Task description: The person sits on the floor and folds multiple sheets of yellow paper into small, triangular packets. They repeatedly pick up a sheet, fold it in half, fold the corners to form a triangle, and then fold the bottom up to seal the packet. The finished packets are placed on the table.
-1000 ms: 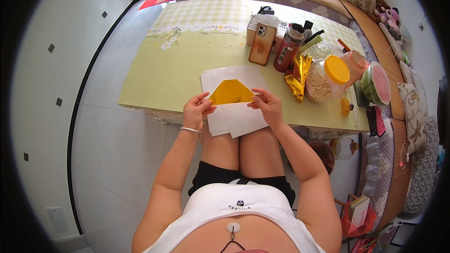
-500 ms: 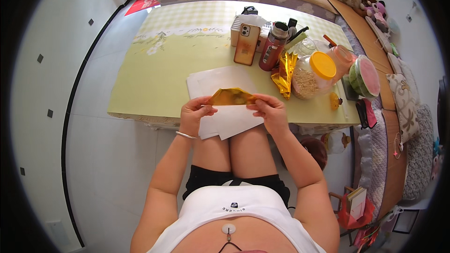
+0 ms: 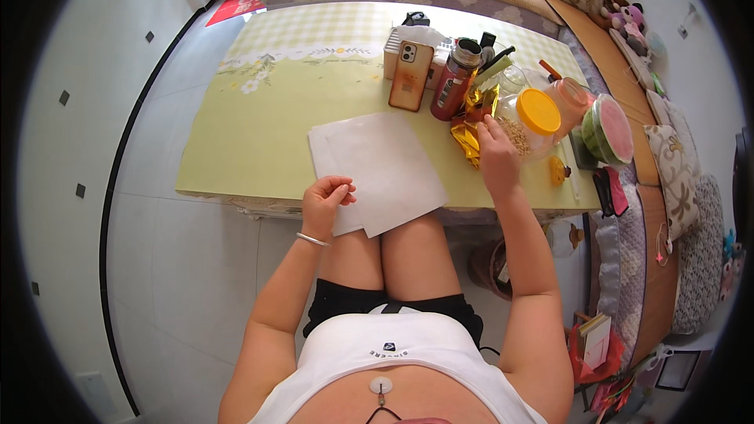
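Observation:
My right hand [image 3: 499, 155] reaches over the table to some folded gold foil paper [image 3: 466, 140], its fingers closed on a gold foil piece [image 3: 484, 100] at the top. Where the piece ends and the rest of the pile begins is hard to make out. My left hand [image 3: 322, 202] hovers by the near left edge of a few white paper sheets [image 3: 393, 161]. Its fingers are curled together and nothing shows in them. The sheets lie partly overlapping, and their near corners stick out past the table edge over my thighs.
Beyond the sheets a phone [image 3: 410, 76] stands upright beside a red thermos [image 3: 455, 82] without a lid. To the right are a yellow-lidded jar of grains [image 3: 537, 116], a pink jar [image 3: 567, 100] and a wrapped cut watermelon [image 3: 606, 129]. A bin [image 3: 488, 267] stands below the table.
Both hands held a gold foil piece stretched over the sheets. My right hand has carried it right to the foil pile, while my left has let go and lowered slightly.

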Action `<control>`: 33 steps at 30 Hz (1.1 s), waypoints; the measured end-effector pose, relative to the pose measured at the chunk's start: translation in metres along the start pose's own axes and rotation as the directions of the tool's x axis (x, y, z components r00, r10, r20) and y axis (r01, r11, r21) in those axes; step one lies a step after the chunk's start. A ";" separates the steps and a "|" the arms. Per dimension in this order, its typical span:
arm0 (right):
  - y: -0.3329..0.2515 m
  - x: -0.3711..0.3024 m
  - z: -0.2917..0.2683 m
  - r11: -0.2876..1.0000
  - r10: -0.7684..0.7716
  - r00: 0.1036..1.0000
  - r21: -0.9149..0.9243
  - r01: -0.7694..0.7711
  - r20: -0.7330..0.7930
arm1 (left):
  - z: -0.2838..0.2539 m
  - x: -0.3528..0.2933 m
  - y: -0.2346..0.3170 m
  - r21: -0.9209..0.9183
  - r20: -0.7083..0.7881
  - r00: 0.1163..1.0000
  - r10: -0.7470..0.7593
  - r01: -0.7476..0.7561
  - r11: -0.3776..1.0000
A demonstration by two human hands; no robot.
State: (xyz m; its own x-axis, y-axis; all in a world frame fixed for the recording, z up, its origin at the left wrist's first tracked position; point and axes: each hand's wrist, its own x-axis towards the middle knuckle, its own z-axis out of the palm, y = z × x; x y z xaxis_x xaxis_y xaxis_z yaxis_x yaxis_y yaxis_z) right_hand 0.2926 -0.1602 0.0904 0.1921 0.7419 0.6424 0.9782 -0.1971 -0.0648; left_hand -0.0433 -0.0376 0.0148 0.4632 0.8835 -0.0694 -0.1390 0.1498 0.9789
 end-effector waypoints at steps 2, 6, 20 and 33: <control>0.005 0.001 0.015 1.000 -0.017 0.999 -0.002 0.017 0.039 | 0.000 -0.003 0.001 0.000 0.009 1.000 -0.001 0.001 1.000; 0.014 0.000 0.040 0.999 -0.045 0.992 0.012 0.044 0.121 | -0.005 -0.005 -0.001 -0.003 0.010 1.000 0.003 -0.003 1.000; 0.008 -0.003 0.038 0.997 -0.035 0.962 0.072 0.016 0.272 | 0.011 0.001 -0.003 0.873 0.336 0.860 0.385 -0.438 0.215; -0.011 0.001 0.070 0.972 0.078 0.953 -0.234 -0.008 0.292 | 0.008 0.004 0.000 0.896 0.376 0.884 0.280 -0.424 0.135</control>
State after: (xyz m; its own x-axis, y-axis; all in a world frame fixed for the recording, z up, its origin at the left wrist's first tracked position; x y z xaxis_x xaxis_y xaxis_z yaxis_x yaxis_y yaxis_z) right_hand 0.2876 -0.1125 0.0385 0.2826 0.8788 0.3844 0.9310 -0.3478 0.1109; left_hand -0.0349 -0.0378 0.0164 0.6992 0.6558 0.2846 0.5692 -0.7515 0.3335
